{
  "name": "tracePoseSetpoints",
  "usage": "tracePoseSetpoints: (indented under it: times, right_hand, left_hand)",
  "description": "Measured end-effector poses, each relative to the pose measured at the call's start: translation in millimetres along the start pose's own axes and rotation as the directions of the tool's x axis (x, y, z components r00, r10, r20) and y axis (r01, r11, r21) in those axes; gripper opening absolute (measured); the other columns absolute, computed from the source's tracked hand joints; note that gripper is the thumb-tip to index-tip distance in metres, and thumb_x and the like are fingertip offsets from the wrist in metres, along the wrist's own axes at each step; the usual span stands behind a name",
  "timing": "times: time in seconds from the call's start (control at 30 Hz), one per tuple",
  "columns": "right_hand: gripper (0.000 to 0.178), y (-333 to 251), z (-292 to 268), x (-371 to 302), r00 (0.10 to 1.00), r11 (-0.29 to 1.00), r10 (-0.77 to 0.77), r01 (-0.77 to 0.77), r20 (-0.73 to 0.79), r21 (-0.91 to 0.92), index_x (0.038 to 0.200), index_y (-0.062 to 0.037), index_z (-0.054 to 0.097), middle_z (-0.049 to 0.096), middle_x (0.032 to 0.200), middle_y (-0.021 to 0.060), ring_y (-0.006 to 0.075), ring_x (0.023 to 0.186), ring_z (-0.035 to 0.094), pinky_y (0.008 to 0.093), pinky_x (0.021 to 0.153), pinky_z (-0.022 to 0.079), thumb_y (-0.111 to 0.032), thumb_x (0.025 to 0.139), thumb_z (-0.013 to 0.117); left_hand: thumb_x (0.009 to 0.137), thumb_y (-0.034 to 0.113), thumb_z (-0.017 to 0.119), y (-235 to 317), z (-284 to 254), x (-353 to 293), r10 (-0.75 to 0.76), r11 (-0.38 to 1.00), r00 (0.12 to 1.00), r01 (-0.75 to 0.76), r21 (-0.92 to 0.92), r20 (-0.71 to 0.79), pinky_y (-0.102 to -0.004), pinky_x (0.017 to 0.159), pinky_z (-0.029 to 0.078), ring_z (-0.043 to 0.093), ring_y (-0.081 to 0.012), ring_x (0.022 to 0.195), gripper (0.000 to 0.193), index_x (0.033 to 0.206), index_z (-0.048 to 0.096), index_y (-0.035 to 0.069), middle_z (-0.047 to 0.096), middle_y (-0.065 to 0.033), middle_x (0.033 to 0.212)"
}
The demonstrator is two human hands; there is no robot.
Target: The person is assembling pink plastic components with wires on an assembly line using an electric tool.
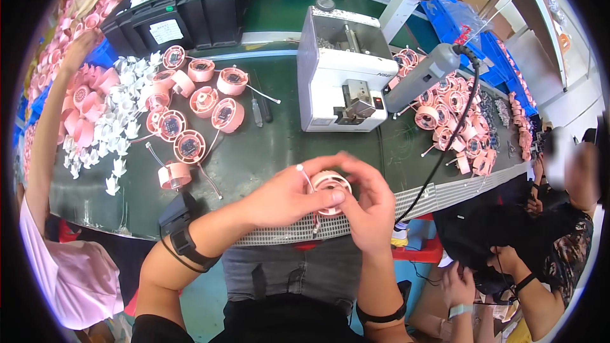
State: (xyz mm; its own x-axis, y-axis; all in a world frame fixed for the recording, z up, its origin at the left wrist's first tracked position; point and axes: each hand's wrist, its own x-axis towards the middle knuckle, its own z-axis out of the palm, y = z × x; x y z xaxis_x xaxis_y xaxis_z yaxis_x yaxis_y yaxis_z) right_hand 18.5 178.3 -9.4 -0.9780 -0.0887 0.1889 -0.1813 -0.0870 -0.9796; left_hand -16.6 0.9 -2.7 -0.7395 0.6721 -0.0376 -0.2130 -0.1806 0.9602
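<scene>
Your hands meet over the near edge of the desk (pixel 273 165), with the pink round housing (pixel 331 180) held between them, in front of the white machine (pixel 321 92). Your left hand (pixel 286 198) is partly curled, its thumb lying across the housing's face; your right hand (pixel 373 206) cups the far and right side, fingers arched and bent, thumb tip close to the left one. The fingertips behind the housing are hidden, so you cannot tell how hard they press

The piece looks like thin moulded plastic, so judge it light and fairly stiff, perhaps a little slick on its smooth outer wall. The delicate parts are likely inside the ring and at the white lead (pixel 307 180), which pokes up beside your left hand. Best take hold by the outer rim, thumbs on solid plastic, with no pull on that lead. Similar pink housings (pixel 189 146) lie to the left, some with circuit boards facing up, near a screwdriver (pixel 257 113)
</scene>
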Motion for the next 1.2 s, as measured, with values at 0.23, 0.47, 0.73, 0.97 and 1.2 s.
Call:
tracePoseSetpoints:
  times: [0.23,0.47,0.73,0.97,1.2]
  right_hand:
    - [0.057,-5,27,-35,0.938,0.696,-0.343,0.293,0.055,-0.656,0.111,-0.0049,0.057,0.052,0.114,0.0171,0.0337,0.108,0.055,0.0401,0.088,0.050,-0.018,0.065,0.089]
    - [0.018,-7,22,-16,0.919,0.764,-0.391,0.299,-0.041,-0.572,0.095,0.0026,0.068,0.066,0.094,0.0143,0.0243,0.077,0.066,0.0291,0.067,0.054,0.003,0.078,0.072]
    - [0.033,-21,-3,2,0.988,0.905,-0.147,0.151,0.041,-0.397,0.110,0.0000,0.065,0.062,0.104,0.0128,0.0203,0.091,0.063,0.0303,0.079,0.053,0.001,0.078,0.071]
    - [0.022,-8,12,4,0.998,0.934,0.006,0.017,0.062,-0.358,0.105,0.0014,0.063,0.066,0.093,0.0089,0.0164,0.084,0.066,0.0278,0.075,0.053,0.002,0.084,0.069]
    - [0.015,-8,-11,2,0.961,0.911,0.211,-0.260,0.180,0.319,0.103,0.0024,0.059,0.064,0.092,0.0093,0.0148,0.079,0.064,0.0280,0.075,0.053,0.008,0.089,0.058]
  left_hand:
    - [0.101,0.016,0.053,4,-1,4,-0.030,0.975,0.937,-0.049,-0.216,-0.347,-0.0300,0.085,0.054,0.066,-0.0177,0.096,0.040,0.140,0.045,0.008,0.065,-0.0067,0.108]
    - [0.106,0.029,0.041,2,-3,1,0.012,0.990,0.961,-0.049,-0.128,-0.276,-0.0274,0.087,0.049,0.059,-0.0112,0.095,0.041,0.141,0.040,0.007,0.061,-0.0031,0.104]
    - [0.107,0.040,0.035,7,-3,-2,0.008,0.988,0.982,-0.037,-0.151,-0.190,-0.0275,0.094,0.046,0.055,-0.0113,0.103,0.052,0.146,0.035,0.006,0.056,-0.0039,0.113]
    - [0.086,0.010,0.073,9,-7,-9,0.032,0.991,0.989,-0.013,0.136,-0.141,-0.0292,0.102,0.043,0.049,-0.0127,0.119,0.082,0.153,0.026,0.007,0.050,-0.0033,0.128]
    - [0.076,-0.001,0.080,23,-8,-9,-0.019,1.000,0.997,0.019,0.008,-0.076,-0.0344,0.102,0.046,0.055,-0.0144,0.114,0.081,0.144,0.037,0.004,0.054,-0.0044,0.122]
